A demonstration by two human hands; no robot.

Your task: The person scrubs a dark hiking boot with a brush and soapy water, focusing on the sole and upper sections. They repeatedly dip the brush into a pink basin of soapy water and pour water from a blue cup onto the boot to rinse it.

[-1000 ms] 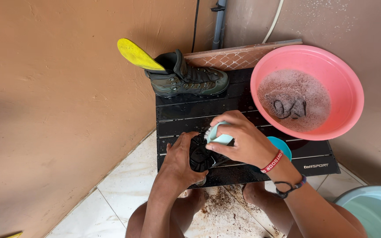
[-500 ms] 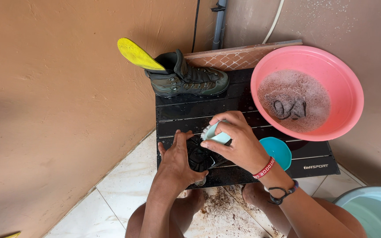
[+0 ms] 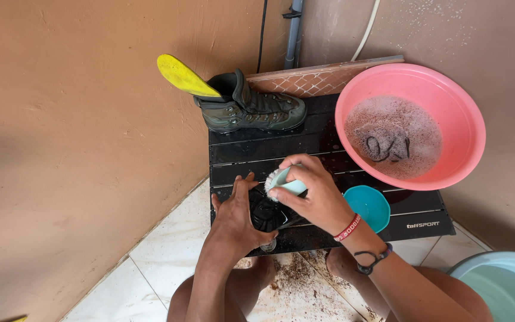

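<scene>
A dark, wet, muddy boot (image 3: 267, 213) is pinned at the front edge of the black slatted tabletop (image 3: 281, 146) by the left hand (image 3: 233, 222), fingers clamped on it. A pale blue scrubbing brush (image 3: 284, 182) is gripped by the right hand (image 3: 312, 194), its fingers closed around it, and pressed on that boot. Two boots are counted; the second, olive lace-up boot (image 3: 251, 108) stands at the back edge. One pink plastic basin (image 3: 411, 126) of foamy water sits at the right edge.

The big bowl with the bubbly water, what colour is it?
Pink bowl, seen in the head view.

A small white printed label (image 3: 422, 225) sits on the front right edge of the black slatted plastic table (image 3: 305, 143). No packages, signs or screens are visible.
</scene>
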